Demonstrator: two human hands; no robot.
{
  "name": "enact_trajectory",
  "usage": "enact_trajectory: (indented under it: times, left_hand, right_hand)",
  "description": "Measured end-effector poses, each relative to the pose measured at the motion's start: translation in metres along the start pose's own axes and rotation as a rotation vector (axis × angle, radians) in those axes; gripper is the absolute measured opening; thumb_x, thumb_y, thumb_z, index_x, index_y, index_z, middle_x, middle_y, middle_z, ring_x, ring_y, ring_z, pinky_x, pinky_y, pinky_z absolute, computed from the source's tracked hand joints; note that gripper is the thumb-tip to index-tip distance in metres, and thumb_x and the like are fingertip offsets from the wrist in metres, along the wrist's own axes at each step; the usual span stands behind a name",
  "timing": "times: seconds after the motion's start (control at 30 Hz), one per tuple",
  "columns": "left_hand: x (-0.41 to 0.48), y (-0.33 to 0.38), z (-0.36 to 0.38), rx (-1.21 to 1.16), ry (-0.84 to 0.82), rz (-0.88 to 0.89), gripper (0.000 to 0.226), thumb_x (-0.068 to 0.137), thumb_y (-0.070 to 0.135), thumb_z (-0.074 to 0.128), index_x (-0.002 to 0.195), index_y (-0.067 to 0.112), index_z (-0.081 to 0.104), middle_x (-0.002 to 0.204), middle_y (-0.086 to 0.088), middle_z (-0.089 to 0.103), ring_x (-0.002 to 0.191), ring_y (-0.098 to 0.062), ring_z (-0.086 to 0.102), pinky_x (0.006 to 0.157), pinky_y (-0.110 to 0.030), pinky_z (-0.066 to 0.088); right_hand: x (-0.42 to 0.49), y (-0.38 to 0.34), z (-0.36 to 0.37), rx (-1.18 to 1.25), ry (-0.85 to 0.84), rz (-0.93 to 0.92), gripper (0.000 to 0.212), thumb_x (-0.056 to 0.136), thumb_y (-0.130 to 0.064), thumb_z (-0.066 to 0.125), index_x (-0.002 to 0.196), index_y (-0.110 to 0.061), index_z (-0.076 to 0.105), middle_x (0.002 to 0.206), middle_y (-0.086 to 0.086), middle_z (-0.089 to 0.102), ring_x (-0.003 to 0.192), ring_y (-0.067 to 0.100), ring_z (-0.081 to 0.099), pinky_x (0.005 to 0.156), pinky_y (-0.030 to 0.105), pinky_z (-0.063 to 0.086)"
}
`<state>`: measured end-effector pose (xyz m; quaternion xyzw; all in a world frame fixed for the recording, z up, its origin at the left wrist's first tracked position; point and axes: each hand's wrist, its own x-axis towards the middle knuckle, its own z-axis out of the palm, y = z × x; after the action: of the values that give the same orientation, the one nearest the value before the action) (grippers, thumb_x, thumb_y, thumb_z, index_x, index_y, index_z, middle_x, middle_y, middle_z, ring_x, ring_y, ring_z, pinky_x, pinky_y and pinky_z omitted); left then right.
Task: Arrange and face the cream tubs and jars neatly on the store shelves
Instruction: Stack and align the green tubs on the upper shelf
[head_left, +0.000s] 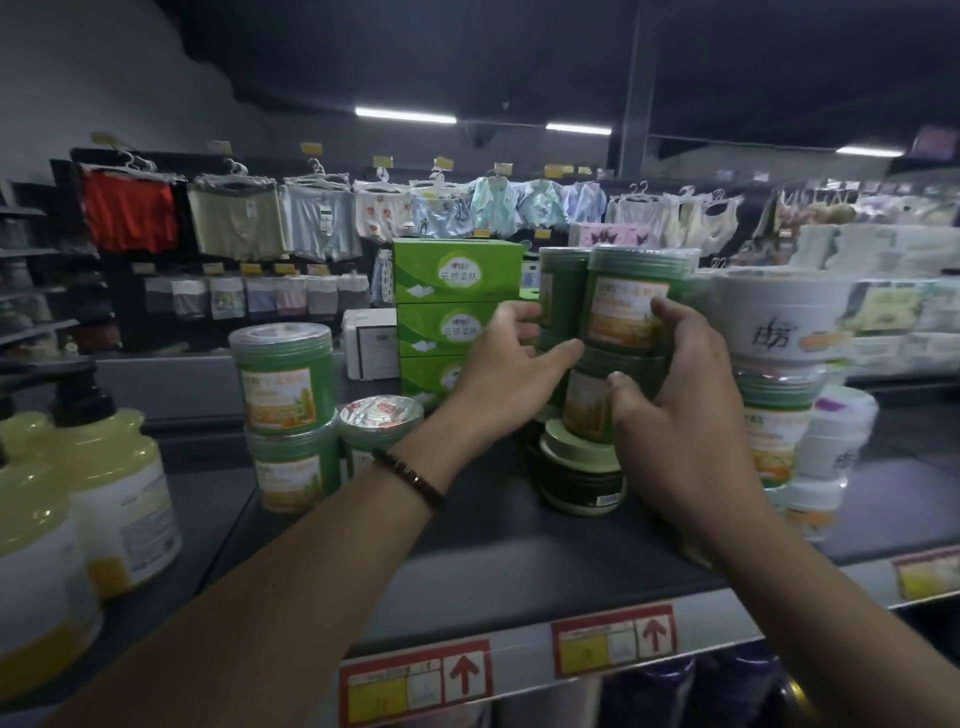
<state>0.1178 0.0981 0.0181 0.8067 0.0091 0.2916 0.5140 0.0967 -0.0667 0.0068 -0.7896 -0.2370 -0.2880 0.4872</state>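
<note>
My forearms are stretching over the shelf edge, left hand and right hand both curling round the stacked green jars mid-shelf, probably steadying them to face labels forward.

The near strip of the dark shelf top lies bare from the pump bottles on the left across to the right. Farther in, a gap opens between the foil-sealed tub and the low dark jars, walled at the far end by green tissue boxes. The left hand fills that gap. The right hand covers the front of the stacked green tubs, and both hands grip them. White tubs stand just beside on the right.
</note>
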Motion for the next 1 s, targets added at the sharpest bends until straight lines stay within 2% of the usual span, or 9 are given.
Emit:
enact_trajectory:
  times: [0.23,0.33,0.4,0.47,0.6,0.67,0.77,0.87,1.0]
  left_hand:
    - [0.023,0.017,0.032,0.040,-0.041,0.096,0.088,0.080,0.047,0.085,0.151,0.018,0.043,0.143,-0.003,0.060,0.126,-0.017,0.061,0.111,-0.041,0.050]
    - [0.028,0.023,0.041,0.058,-0.053,0.106,0.092,0.072,0.059,0.083,0.146,0.019,0.046,0.135,0.001,0.066,0.118,-0.014,0.066,0.106,-0.039,0.054]
    - [0.029,0.026,0.046,0.072,-0.046,0.101,0.104,0.060,0.073,0.076,0.145,0.019,0.047,0.132,0.001,0.067,0.116,-0.014,0.067,0.103,-0.040,0.055]
    - [0.031,0.024,0.050,0.084,-0.027,0.099,0.110,0.054,0.078,0.071,0.144,0.019,0.048,0.131,0.000,0.067,0.116,-0.016,0.067,0.102,-0.041,0.056]
    - [0.031,0.024,0.055,0.113,-0.017,0.103,0.091,0.063,0.070,0.075,0.135,0.018,0.054,0.124,-0.003,0.068,0.109,-0.019,0.068,0.097,-0.043,0.057]
    - [0.030,0.025,0.056,0.107,-0.005,0.112,0.084,0.068,0.061,0.080,0.134,0.017,0.054,0.125,-0.004,0.067,0.109,-0.020,0.068,0.096,-0.044,0.057]
    - [0.028,0.024,0.057,0.081,0.019,0.120,0.088,0.066,0.060,0.083,0.136,0.016,0.053,0.127,-0.004,0.067,0.111,-0.019,0.068,0.097,-0.044,0.057]
    - [0.026,0.020,0.059,0.051,0.074,0.150,0.104,0.056,0.073,0.074,0.140,0.016,0.051,0.131,-0.002,0.067,0.117,-0.017,0.066,0.099,-0.043,0.057]
    - [0.021,0.021,0.054,0.021,0.103,0.174,0.101,0.061,0.066,0.079,0.144,0.017,0.048,0.134,-0.003,0.064,0.119,-0.016,0.065,0.101,-0.043,0.056]
  right_hand:
    - [0.015,-0.001,-0.001,0.040,-0.061,0.107,0.071,0.090,-0.005,0.062,0.156,-0.012,0.038,0.153,0.008,0.051,0.145,0.020,0.045,0.123,0.037,0.036]
    - [0.020,-0.005,-0.003,0.074,-0.059,0.141,0.058,0.087,0.002,0.060,0.137,-0.024,0.047,0.130,-0.004,0.057,0.122,0.007,0.050,0.104,0.021,0.038]
    - [0.023,-0.005,-0.003,0.103,-0.064,0.157,0.055,0.084,0.006,0.056,0.124,-0.030,0.044,0.123,-0.005,0.060,0.116,0.009,0.055,0.098,0.022,0.041]
    - [0.024,-0.003,-0.004,0.113,-0.071,0.171,0.054,0.083,0.007,0.055,0.120,-0.030,0.046,0.118,-0.005,0.064,0.114,0.012,0.059,0.095,0.022,0.044]
    - [0.024,-0.001,-0.007,0.123,-0.081,0.195,0.058,0.083,0.010,0.054,0.126,-0.029,0.049,0.098,-0.026,0.054,0.102,0.004,0.055,0.072,-0.004,0.037]
    - [0.023,0.000,-0.008,0.119,-0.101,0.208,0.067,0.085,0.009,0.054,0.145,-0.022,0.048,0.105,-0.023,0.057,0.107,0.003,0.052,0.078,-0.001,0.038]
    - [0.020,0.001,-0.008,0.134,-0.129,0.231,0.081,0.086,0.007,0.053,0.162,-0.016,0.035,0.137,0.001,0.062,0.118,0.008,0.050,0.096,0.019,0.037]
    - [0.017,0.000,-0.007,0.136,-0.124,0.233,0.085,0.087,0.008,0.053,0.165,-0.017,0.029,0.148,0.005,0.057,0.128,0.012,0.050,0.098,0.017,0.034]
    - [0.012,-0.001,-0.002,0.168,-0.104,0.204,0.085,0.090,0.006,0.055,0.167,-0.018,0.027,0.152,0.003,0.056,0.126,0.004,0.046,0.097,0.012,0.032]
